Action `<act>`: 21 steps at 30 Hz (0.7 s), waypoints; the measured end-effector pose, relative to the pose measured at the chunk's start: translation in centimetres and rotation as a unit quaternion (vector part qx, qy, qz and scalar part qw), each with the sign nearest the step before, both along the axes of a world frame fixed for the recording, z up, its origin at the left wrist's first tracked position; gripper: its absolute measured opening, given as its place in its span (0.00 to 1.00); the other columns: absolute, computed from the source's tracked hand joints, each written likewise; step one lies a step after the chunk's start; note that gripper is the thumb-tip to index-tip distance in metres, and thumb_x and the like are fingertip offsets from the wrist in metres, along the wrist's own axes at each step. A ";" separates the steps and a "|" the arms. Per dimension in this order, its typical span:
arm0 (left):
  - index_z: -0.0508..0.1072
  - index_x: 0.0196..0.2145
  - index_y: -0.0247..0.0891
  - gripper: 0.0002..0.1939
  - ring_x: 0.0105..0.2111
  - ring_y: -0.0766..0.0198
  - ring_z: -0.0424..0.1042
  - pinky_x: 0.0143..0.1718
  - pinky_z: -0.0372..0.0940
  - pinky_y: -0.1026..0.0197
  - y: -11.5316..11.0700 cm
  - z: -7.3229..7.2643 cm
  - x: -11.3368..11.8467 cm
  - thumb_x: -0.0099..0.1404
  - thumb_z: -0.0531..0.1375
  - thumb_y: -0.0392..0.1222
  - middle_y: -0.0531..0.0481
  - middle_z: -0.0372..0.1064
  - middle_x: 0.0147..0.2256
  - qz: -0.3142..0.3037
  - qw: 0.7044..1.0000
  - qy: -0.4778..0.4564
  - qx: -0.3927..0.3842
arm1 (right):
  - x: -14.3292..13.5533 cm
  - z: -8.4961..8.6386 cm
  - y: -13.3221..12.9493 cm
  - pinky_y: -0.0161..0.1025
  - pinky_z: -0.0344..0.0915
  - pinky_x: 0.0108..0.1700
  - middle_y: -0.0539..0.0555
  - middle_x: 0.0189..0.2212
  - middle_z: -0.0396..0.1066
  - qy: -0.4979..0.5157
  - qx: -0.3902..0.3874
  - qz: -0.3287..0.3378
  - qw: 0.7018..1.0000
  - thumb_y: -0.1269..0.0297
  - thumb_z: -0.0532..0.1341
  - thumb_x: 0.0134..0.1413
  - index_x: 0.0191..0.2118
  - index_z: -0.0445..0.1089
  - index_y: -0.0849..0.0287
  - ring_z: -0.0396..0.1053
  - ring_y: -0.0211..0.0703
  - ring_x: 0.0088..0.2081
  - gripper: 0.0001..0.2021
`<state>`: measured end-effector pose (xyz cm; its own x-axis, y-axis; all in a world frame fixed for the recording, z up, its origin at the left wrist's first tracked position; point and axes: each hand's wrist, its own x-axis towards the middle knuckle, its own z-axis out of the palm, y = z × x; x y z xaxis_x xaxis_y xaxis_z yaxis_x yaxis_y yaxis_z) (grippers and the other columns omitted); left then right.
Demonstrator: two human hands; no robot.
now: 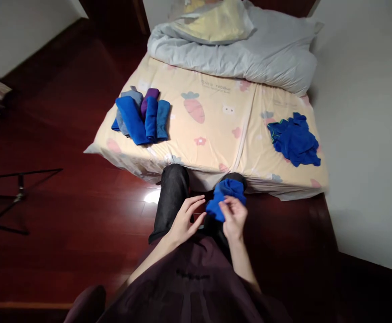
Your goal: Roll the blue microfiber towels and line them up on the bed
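Bunched over my right knee is a blue cloth [220, 200], and my right hand [235, 216] pinches it between thumb and fingers. My left hand [186, 220] is just to the left of the cloth, its fingers apart and holding nothing. On the left part of the bed lies a group of rolled or folded cloths [132, 119] in blue, grey, purple and teal. Crumpled blue cloth [297, 140], with a thin green edge showing, lies toward the bed's right side.
The bed [212, 121] in front of my knees has a yellow carrot-print sheet. A grey quilt [276, 45] and a yellow pillow [216, 24] are at its far end. Black tripod legs [19, 195] stand on the dark red floor [91, 251] at left. A wall [367, 134] borders the right.
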<state>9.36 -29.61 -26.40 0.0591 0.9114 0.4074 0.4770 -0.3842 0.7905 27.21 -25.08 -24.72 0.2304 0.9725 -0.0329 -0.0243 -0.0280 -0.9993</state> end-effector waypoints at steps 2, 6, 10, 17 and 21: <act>0.66 0.68 0.43 0.26 0.63 0.52 0.72 0.62 0.72 0.46 0.0 -0.4 -1.4 0.75 0.59 0.34 0.37 0.70 0.63 -0.050 0.998 0.035 0.008 | -2.1 -1.5 -3.6 0.40 0.77 0.34 0.57 0.37 0.81 0.007 -0.044 0.054 0.998 0.52 0.73 0.56 0.35 0.75 0.57 0.79 0.46 0.33 0.14; 0.71 0.66 0.42 0.23 0.55 0.55 0.77 0.57 0.76 0.51 -0.7 -2.1 -3.5 0.76 0.54 0.33 0.39 0.77 0.55 -0.177 0.977 0.105 -0.047 | -2.4 -2.9 -7.2 0.45 0.81 0.44 0.57 0.38 0.82 -0.042 -0.056 0.093 0.993 0.51 0.68 0.65 0.40 0.78 0.55 0.81 0.50 0.39 0.12; 0.75 0.60 0.39 0.18 0.52 0.58 0.79 0.56 0.76 0.55 -1.5 -2.7 -2.7 0.77 0.53 0.33 0.40 0.78 0.52 -0.167 0.980 0.064 -0.082 | -0.4 -3.1 -7.1 0.46 0.81 0.46 0.56 0.39 0.82 -0.076 -0.049 0.155 0.984 0.52 0.66 0.67 0.40 0.79 0.52 0.81 0.51 0.41 0.10; 0.74 0.58 0.39 0.17 0.56 0.55 0.78 0.58 0.76 0.52 -0.7 -1.2 -0.7 0.72 0.59 0.35 0.37 0.76 0.55 -0.119 0.992 -0.028 -0.041 | -0.5 -2.0 -4.5 0.44 0.80 0.47 0.55 0.39 0.80 -0.071 -0.014 0.167 0.983 0.56 0.65 0.68 0.41 0.78 0.52 0.80 0.49 0.42 0.07; 0.75 0.58 0.39 0.17 0.59 0.53 0.76 0.59 0.75 0.51 -0.8 -0.9 -1.5 0.73 0.64 0.40 0.36 0.72 0.60 -0.109 0.994 -0.002 -0.022 | -1.5 -1.1 -3.2 0.47 0.78 0.53 0.55 0.42 0.80 -0.096 0.038 0.214 0.971 0.62 0.63 0.69 0.44 0.78 0.51 0.79 0.49 0.47 0.06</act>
<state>7.87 -30.40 -27.28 0.2561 0.8939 0.3678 0.3821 -0.4432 0.8109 25.73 -28.32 -25.79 -0.2008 0.9785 0.0468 0.1606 0.0800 -0.9838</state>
